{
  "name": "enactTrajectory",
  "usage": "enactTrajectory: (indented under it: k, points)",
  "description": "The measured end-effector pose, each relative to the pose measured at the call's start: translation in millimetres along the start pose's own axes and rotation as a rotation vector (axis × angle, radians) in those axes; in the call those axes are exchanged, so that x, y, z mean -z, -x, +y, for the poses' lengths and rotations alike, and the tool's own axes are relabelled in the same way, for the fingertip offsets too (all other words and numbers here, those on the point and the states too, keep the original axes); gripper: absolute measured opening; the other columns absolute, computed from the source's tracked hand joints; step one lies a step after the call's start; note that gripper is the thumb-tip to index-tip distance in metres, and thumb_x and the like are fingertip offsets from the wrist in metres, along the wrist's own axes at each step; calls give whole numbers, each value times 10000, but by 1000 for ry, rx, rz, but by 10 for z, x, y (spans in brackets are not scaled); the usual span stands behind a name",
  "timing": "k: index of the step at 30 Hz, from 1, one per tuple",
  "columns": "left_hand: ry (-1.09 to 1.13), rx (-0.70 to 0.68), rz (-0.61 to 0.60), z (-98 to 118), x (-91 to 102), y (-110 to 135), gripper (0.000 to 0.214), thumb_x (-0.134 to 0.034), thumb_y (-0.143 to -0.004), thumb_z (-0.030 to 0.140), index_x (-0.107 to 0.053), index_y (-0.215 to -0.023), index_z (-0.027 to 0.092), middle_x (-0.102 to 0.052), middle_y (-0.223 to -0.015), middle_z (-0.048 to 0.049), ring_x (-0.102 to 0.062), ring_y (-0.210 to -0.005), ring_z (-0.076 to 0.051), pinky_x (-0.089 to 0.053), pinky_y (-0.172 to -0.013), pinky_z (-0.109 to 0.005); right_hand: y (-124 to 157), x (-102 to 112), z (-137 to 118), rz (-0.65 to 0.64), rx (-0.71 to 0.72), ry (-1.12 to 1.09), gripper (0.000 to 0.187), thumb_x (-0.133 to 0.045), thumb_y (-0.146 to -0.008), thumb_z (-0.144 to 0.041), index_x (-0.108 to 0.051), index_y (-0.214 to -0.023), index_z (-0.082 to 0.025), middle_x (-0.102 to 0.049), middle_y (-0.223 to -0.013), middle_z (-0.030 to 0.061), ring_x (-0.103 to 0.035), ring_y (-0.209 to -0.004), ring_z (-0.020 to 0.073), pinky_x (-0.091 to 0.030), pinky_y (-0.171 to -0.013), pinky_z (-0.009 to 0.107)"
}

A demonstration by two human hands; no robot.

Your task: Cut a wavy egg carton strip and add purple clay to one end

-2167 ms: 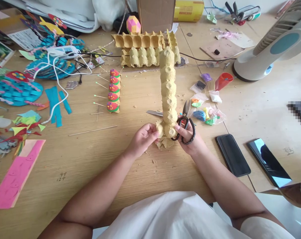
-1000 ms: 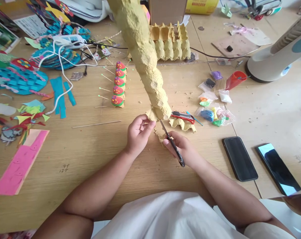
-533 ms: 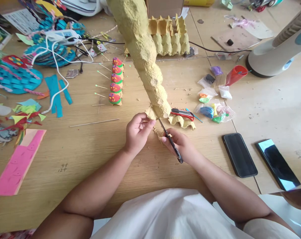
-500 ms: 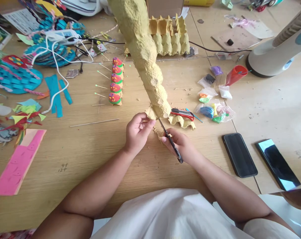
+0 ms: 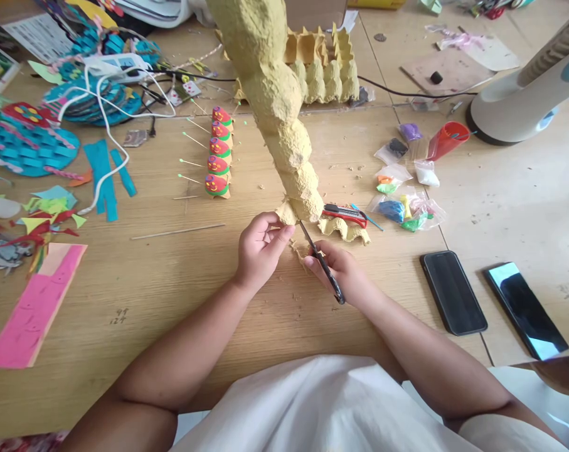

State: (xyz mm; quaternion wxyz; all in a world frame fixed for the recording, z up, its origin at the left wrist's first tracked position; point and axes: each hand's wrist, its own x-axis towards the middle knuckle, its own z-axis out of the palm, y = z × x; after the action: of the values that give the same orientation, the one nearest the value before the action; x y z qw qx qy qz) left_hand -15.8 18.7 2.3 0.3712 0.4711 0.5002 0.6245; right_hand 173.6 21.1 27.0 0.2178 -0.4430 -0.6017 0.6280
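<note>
The wooden counter (image 5: 171,351) is carrying a row of painted red-and-green cups (image 5: 219,148). Left of this row, blue strips (image 5: 103,179) are lying; on its near side, a thin stick (image 5: 178,231) is resting; to its right, a scalloped carton scrap (image 5: 341,228), a red tumbler (image 5: 446,142) and a black phone (image 5: 453,292) are sitting.

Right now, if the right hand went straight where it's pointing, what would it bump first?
Probably the lower end of the bumpy yellow strip: the scissors in the right hand point at it, blades seeming to reach it, though depth is hard to tell.
</note>
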Motion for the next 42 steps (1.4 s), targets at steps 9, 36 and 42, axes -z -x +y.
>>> enactTrajectory:
  k: [9, 36, 42]
  points:
    - [4, 23, 0, -32, 8, -25, 234, -788, -874, 387, -700, -975, 195, -728, -902, -32, -691, -830, -145, -569, -783, -256, -36, 3, 47, -7, 23, 9, 329, -700, -922, -517, -552, -886, -225, -405, -643, -60, -342, -556, 106, -279, -504, 255]
    - [146, 135, 42, -82, 42, -85, 287, -822, -839, 427, -718, -941, 180, -712, -837, -21, -661, -766, -116, -586, -736, -228, -34, 30, -55, 19, -1, 298, 364, -607, -940, -589, -596, -920, -226, -476, -582, -54, -459, -520, 132, -300, -507, 252]
    - [152, 137, 44, -69, 47, -70, 278, -819, -846, 424, -720, -957, 189, -712, -844, -16, -663, -755, -111, -581, -731, -224, -3, 19, -122, 11, -10, 372, 352, -588, -957, -574, -560, -882, -231, -488, -598, -49, -426, -528, 126, -284, -531, 255]
